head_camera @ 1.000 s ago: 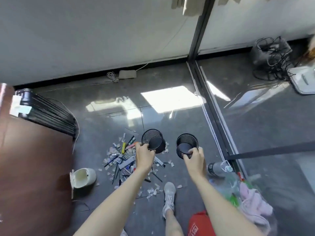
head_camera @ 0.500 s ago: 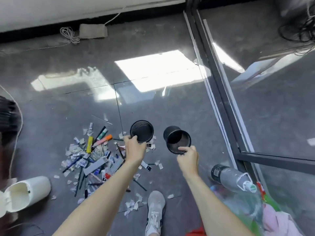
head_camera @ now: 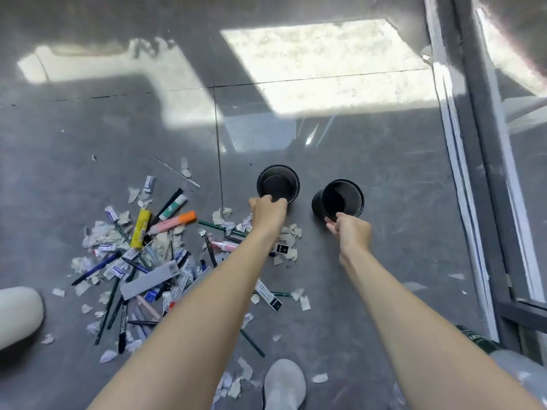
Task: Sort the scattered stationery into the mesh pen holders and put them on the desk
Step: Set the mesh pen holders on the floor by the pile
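The left hand (head_camera: 268, 213) holds the near rim of one black mesh pen holder (head_camera: 278, 176), with its fingers curled over the edge. The right hand (head_camera: 349, 232) pinches the near rim of the second mesh pen holder (head_camera: 340, 199). The two holders are side by side but do not touch. The first one looks upright. The second one is tipped, so its open top faces the camera. Both look empty inside. I cannot tell if they sit on the grey floor (head_camera: 384, 173) or hang just above it.

The scattered stationery (head_camera: 148, 261) lies in a messy pile on the floor, to the left of the holders. It is mixed with lots of torn paper bits (head_camera: 100, 235). In the pile there is a yellow marker (head_camera: 140, 229), an orange and pink highlighter (head_camera: 177, 221), dark pens and a flat grey strip (head_camera: 149, 281). Some of the pile is hidden under the left arm.

A white bin (head_camera: 17, 315) lies at the near left edge. A pale shoe (head_camera: 284, 383) is on the floor, near, between the two arms. A dark frame (head_camera: 485, 173) runs along the right side.
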A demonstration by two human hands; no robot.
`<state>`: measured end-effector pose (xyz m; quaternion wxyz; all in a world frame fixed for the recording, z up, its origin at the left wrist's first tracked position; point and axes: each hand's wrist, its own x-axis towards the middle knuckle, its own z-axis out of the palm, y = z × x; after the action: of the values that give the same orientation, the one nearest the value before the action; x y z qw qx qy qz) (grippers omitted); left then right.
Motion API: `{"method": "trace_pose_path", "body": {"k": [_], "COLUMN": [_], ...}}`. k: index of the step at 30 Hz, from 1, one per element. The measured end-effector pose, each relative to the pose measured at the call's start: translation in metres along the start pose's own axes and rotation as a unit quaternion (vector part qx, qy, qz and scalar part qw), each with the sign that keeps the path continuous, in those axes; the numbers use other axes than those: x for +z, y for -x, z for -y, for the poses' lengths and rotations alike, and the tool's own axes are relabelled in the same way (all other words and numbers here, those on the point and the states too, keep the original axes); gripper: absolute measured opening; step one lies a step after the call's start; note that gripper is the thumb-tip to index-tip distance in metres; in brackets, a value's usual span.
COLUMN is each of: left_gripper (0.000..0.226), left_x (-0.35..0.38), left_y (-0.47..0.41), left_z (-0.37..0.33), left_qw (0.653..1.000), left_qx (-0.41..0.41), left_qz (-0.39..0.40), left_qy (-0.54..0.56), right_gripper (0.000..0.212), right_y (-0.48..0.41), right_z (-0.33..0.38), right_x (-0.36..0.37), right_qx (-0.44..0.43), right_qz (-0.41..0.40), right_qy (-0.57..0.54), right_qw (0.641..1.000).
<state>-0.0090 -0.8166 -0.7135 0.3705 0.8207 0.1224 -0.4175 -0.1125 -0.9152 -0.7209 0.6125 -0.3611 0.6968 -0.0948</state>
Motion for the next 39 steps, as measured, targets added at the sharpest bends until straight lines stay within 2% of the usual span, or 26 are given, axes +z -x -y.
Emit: {"method": "trace_pose_path", "body": {"k": [4, 7, 11, 16, 19, 22, 24, 26, 28, 33, 39], "left_gripper": [0.029, 0.041, 0.03, 0.051, 0.054, 0.056, 0.057, 0.059, 0.061, 0.057, 0.049], "left_x": [0.003, 0.005, 0.009, 0.02, 0.02, 0.021, 0.021, 0.019, 0.016, -0.009, -0.068], "left_y": [-0.018, -0.026, -0.033, -0.043, -0.042, -0.043, -0.043, -0.04, -0.031, 0.017, 0.106], "left_z": [-0.001, -0.005, -0.007, -0.002, -0.003, -0.002, -0.001, -0.001, 0.0, -0.006, -0.04], "left_qw": [1.0, 1.0, 0.999, 0.997, 0.996, 0.997, 0.997, 0.997, 0.997, 0.996, 0.994], "left_qx": [-0.002, -0.012, -0.013, -0.02, -0.018, -0.023, -0.021, -0.013, -0.004, -0.016, -0.032], "left_qz": [0.02, 0.022, 0.025, 0.032, 0.042, 0.044, 0.042, 0.041, 0.041, 0.033, 0.061], "left_qy": [-0.007, 0.011, 0.033, 0.06, 0.071, 0.062, 0.058, 0.058, 0.059, 0.08, 0.086], "right_gripper": [0.04, 0.04, 0.03, 0.022, 0.021, 0.026, 0.043, 0.051, 0.052, 0.041, 0.037], "right_y": [-0.009, -0.014, -0.02, -0.027, -0.029, -0.031, -0.03, -0.025, -0.017, 0.03, 0.123], "right_z": [0.0, 0.0, 0.0, 0.0, 0.001, -0.001, 0.001, 0.005, 0.007, 0.011, 0.04], "right_x": [0.013, 0.019, 0.025, 0.028, 0.028, 0.027, 0.025, 0.024, 0.019, 0.001, -0.017], "right_qx": [-0.015, -0.028, -0.023, -0.004, 0.013, 0.023, 0.024, 0.015, -0.001, -0.018, 0.003], "right_qz": [0.018, 0.027, 0.027, 0.035, 0.039, 0.057, 0.077, 0.093, 0.087, 0.009, -0.002], "right_qy": [0.014, 0.022, 0.022, 0.028, 0.016, 0.047, 0.065, 0.076, 0.084, 0.061, 0.077], "right_qw": [1.0, 0.999, 0.999, 0.999, 0.999, 0.997, 0.995, 0.993, 0.993, 0.998, 0.997]}}
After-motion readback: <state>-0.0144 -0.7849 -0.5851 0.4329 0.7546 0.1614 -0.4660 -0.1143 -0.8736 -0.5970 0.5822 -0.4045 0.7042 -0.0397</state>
